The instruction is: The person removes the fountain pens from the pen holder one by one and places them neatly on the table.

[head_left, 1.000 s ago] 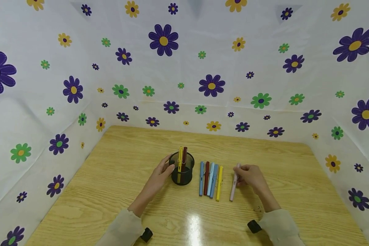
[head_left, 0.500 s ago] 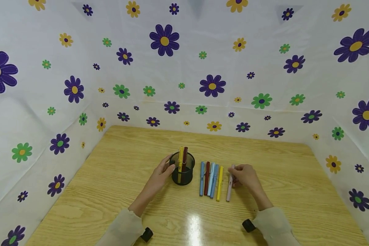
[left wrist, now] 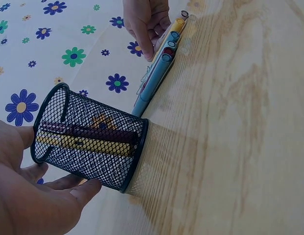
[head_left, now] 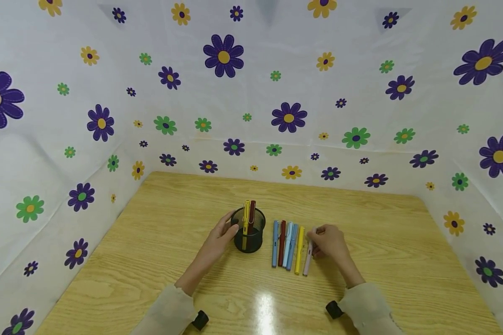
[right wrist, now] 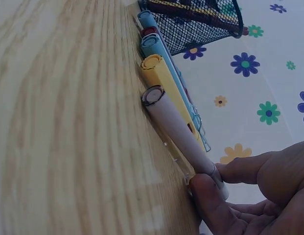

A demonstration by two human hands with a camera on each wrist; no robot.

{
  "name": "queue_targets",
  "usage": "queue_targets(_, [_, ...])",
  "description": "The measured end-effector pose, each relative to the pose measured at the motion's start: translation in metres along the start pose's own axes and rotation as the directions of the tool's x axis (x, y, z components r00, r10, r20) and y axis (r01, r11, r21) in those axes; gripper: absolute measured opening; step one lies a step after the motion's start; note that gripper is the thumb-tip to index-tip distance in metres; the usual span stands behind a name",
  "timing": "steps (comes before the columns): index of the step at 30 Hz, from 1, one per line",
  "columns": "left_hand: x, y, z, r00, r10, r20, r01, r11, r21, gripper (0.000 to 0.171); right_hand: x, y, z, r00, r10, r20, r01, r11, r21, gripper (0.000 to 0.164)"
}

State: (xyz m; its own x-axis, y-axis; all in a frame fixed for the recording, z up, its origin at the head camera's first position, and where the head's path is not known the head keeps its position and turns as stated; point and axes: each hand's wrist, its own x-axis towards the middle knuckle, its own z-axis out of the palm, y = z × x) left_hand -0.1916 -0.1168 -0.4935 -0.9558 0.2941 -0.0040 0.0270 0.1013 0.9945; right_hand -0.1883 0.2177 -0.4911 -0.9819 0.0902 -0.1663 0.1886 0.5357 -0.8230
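My left hand grips the side of a black mesh pen holder, thumb and fingers spread round its wall. A yellow pen and a dark red pen stand in it. With thumb and fingers, my right hand pinches a pale pink pen near its cap end. Just left of that pen lies a yellow pen, seen from its end in the left wrist view. The row continues leftward with blue pens and a dark red pen, caps pointing away from me.
A wooden table bears everything. White cloth printed with flowers rises along its back and both sides. The pen row lies between the holder and my right hand.
My right hand has slid left with the pale pink pen, bringing it close beside the yellow pen. The left hand and pen holder have stayed in place.
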Motion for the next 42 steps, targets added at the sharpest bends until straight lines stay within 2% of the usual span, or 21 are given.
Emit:
queue_targets(11, [-0.001,0.000,0.000,1.000,0.002,0.001,-0.002,1.000,0.001,0.066,-0.003,-0.003,0.003,1.000,-0.012,-0.009,0.012,1.000,-0.027,0.041])
queue_targets(14, [-0.001,0.000,0.000,1.000,0.002,0.000,-0.002,1.000,0.004,0.065,-0.004,-0.004,0.002,0.999,-0.039,-0.034,0.036,0.996,-0.087,0.044])
queue_targets(18, [-0.001,0.000,0.000,1.000,0.002,-0.003,-0.002,1.000,0.005,0.064,-0.004,-0.006,0.002,0.990,-0.095,-0.107,0.074,0.980,-0.186,0.046])
queue_targets(21, [0.000,0.000,0.000,1.000,-0.001,-0.005,0.001,1.000,0.002,0.065,-0.004,-0.009,0.002,0.982,-0.123,-0.144,0.092,0.974,-0.205,0.044])
queue_targets(27, [0.000,0.000,0.000,1.000,-0.002,-0.003,0.002,1.000,0.001,0.066,-0.002,-0.017,0.006,0.976,-0.160,-0.148,0.135,0.977,-0.166,0.037])
queue_targets(35, [0.000,0.000,0.001,1.000,-0.002,0.000,0.002,1.000,-0.005,0.066,0.003,-0.028,0.018,0.973,-0.194,-0.127,0.187,0.980,-0.060,0.032])
queue_targets(42, [0.000,0.000,0.001,1.000,-0.003,0.002,0.003,1.000,-0.011,0.066,0.008,-0.039,0.030,0.973,-0.222,-0.070,0.224,0.974,0.024,0.031])
